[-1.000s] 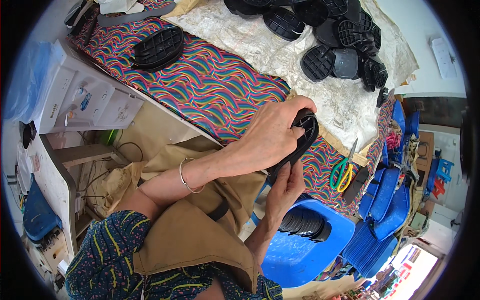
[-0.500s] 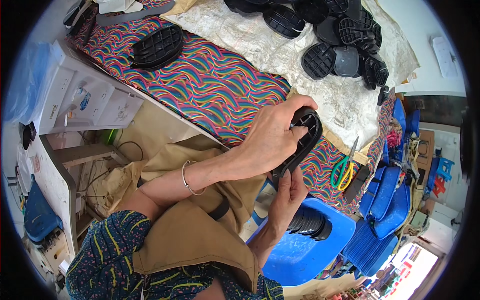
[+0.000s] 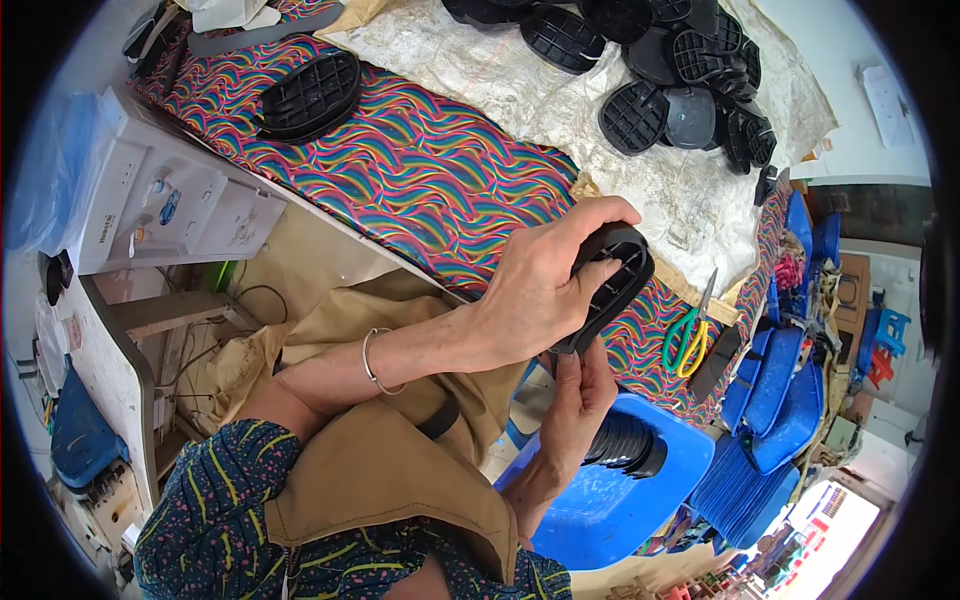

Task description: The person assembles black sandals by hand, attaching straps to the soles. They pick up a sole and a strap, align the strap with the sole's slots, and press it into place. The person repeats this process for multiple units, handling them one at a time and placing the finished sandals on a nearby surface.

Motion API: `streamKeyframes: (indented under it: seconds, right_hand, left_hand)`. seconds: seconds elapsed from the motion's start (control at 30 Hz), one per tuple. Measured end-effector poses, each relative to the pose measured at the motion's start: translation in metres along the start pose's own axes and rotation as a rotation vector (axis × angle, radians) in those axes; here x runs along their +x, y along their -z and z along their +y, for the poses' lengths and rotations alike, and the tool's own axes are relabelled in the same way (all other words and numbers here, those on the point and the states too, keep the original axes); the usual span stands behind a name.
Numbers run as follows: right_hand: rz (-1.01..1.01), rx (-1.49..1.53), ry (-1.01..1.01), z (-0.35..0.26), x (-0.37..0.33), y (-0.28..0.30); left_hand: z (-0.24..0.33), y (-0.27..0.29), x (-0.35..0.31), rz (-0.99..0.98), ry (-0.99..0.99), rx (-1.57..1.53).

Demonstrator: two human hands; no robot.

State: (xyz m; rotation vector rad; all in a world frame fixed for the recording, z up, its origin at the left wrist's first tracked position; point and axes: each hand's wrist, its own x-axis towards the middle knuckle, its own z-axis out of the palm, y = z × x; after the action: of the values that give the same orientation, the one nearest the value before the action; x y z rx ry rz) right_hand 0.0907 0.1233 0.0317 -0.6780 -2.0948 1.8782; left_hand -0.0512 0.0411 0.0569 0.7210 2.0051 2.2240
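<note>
Between my two hands is a black shoe sole [image 3: 627,283], its hollow, ribbed side facing up. My left hand [image 3: 530,290], with a bangle on its wrist, wraps around the sole's upper part, the thumb pressed onto the ribs inside. My right hand [image 3: 582,395] pinches the lower end from below; its fingertips are partly hidden there. The sole hangs tilted over the near edge of the table's patterned cloth [image 3: 440,170]. Under my right forearm stands a blue tub [image 3: 590,515] with a row of black curved pieces [image 3: 627,448] inside.
Green-and-yellow handled scissors [image 3: 690,340] lie right of the sole, beside a dark flat block [image 3: 716,364]. Several black soles [image 3: 634,116] are heaped on a whitish sheet [image 3: 480,75] at the back. More black soles [image 3: 312,95] lie at the far left. Blue padded pieces [image 3: 785,400] are piled at right.
The sole has shifted slightly to the right and tilted a little in my hands. Both hands keep their hold on it, the right one moving slightly with it.
</note>
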Motion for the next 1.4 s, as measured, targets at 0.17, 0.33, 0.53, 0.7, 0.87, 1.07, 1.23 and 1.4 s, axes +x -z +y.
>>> streamKeyframes:
  seconds: [0.17,0.33,0.53,0.7,0.87,1.07,1.23,1.4]
  right_hand:
    - [0.041,-0.026,0.051,-0.007,-0.001,-0.014]
    - [-0.043,0.168,0.071,-0.046,-0.003,-0.042]
    - [-0.126,-0.129,0.508,-0.051,0.01,-0.067]
    - [-0.052,-0.424,0.865,-0.044,0.016,-0.093]
    - [-0.023,-0.553,0.929,-0.046,0.011,-0.111]
    - [0.016,-0.691,0.965,-0.047,0.006,-0.117]
    - [-0.001,-0.361,0.839,-0.053,0.013,-0.102]
    - [0.051,0.228,0.393,-0.049,0.018,-0.068]
  left_hand:
    - [-0.007,0.006,0.005,0.018,-0.124,-0.087]
    - [-0.01,0.03,0.012,0.087,-0.015,-0.391]
    - [-0.028,0.062,0.02,0.152,0.263,-0.862]
    - [-0.08,0.069,0.006,-0.3,0.268,-1.656]
    - [-0.069,0.061,-0.002,-0.397,0.336,-1.883]
    - [-0.064,0.057,0.0,-0.369,0.358,-1.844]
    - [-0.052,0.058,0.004,-0.189,0.39,-1.561]
    - [-0.011,0.064,0.017,0.089,0.288,-0.746]
